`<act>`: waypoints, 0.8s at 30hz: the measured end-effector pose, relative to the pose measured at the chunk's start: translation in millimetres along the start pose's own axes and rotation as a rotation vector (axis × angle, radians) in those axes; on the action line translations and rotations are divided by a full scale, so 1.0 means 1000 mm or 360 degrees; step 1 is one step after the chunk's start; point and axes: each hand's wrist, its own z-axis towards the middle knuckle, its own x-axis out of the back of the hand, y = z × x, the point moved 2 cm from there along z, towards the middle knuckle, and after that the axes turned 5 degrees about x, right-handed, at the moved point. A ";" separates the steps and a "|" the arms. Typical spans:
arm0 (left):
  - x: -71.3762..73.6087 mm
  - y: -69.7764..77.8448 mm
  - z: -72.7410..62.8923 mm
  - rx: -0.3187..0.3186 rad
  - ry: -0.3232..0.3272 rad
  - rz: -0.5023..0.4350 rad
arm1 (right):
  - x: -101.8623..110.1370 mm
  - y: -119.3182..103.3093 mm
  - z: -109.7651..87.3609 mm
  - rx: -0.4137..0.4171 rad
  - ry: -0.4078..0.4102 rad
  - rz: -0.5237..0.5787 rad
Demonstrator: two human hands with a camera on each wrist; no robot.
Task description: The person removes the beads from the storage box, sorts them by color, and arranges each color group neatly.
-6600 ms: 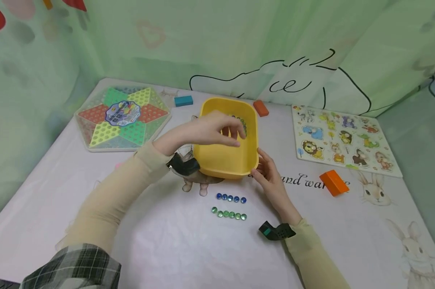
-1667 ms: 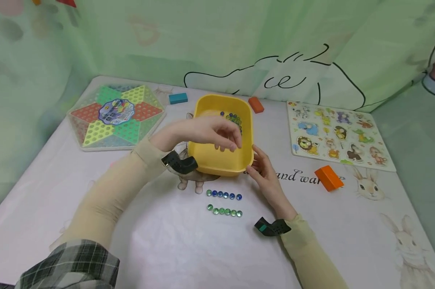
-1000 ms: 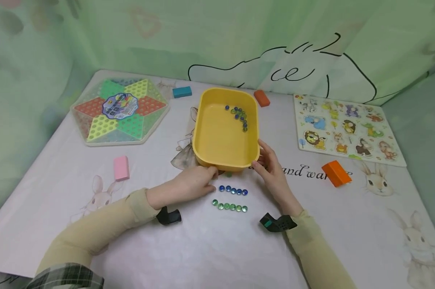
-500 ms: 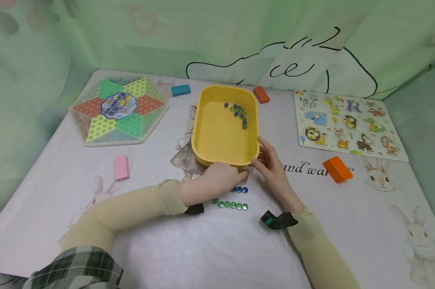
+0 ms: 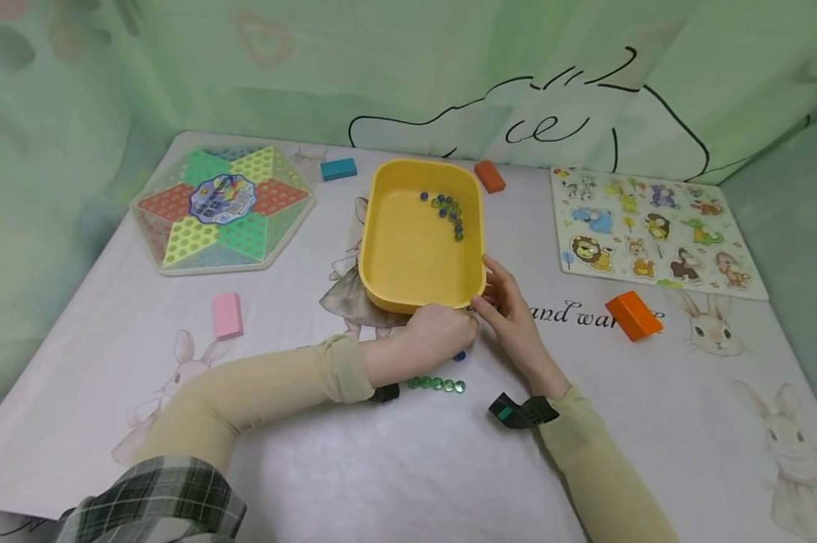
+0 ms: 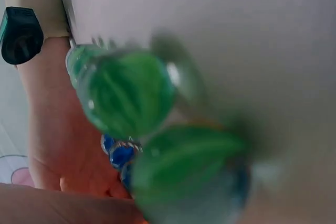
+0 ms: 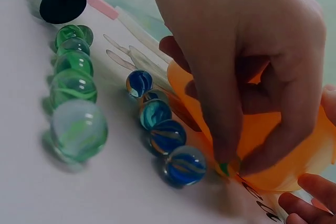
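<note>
My left hand point(image 5: 442, 334) reaches across the near side of the yellow bin point(image 5: 422, 286). In the right wrist view its thumb and index finger pinch a small green marble point(image 7: 224, 169), mostly covered by the fingertips, low beside the end of a row of blue marbles point(image 7: 185, 165). My right hand point(image 5: 513, 324) holds the bin's near right corner, thumb at the front and fingers along the side. A row of green marbles point(image 5: 437, 384) lies nearer to me; in the left wrist view a green marble point(image 6: 128, 93) looms large. The left hand hides most of the blue row in the head view.
Several loose marbles point(image 5: 449, 207) lie in the bin's far right part. Around it are a star-patterned Chinese checkers board point(image 5: 221, 207), an animal puzzle board point(image 5: 655, 226), and pink point(image 5: 228, 315), blue point(image 5: 339, 169), red-orange point(image 5: 489, 176) and orange point(image 5: 633, 316) blocks.
My left hand left its place over the bin, came down at the near side, then slid right along the blue row. The right hand stays at the bin's corner. The blue row gained a green marble earlier, then lost it.
</note>
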 end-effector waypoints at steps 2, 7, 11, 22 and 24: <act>0.002 -0.002 -0.002 -0.0005 -0.0054 -0.0007 | 0.000 0.001 -0.001 -0.0009 -0.0003 -0.0005; 0.012 -0.022 -0.020 0.0036 -0.0146 -0.0274 | 0.000 0.001 -0.001 -0.0063 -0.0006 -0.0062; 0.010 -0.042 -0.045 0.0099 -0.0257 -0.0821 | 0.001 -0.001 0.001 -0.0099 -0.0008 -0.0127; -0.010 -0.052 -0.077 0.0106 -0.0394 -0.1127 | 0.001 -0.001 0.001 -0.0150 -0.0004 -0.0094; -0.009 -0.052 -0.080 0.0088 -0.0406 -0.1143 | 0.000 0.000 0.002 -0.0146 -0.0007 -0.0101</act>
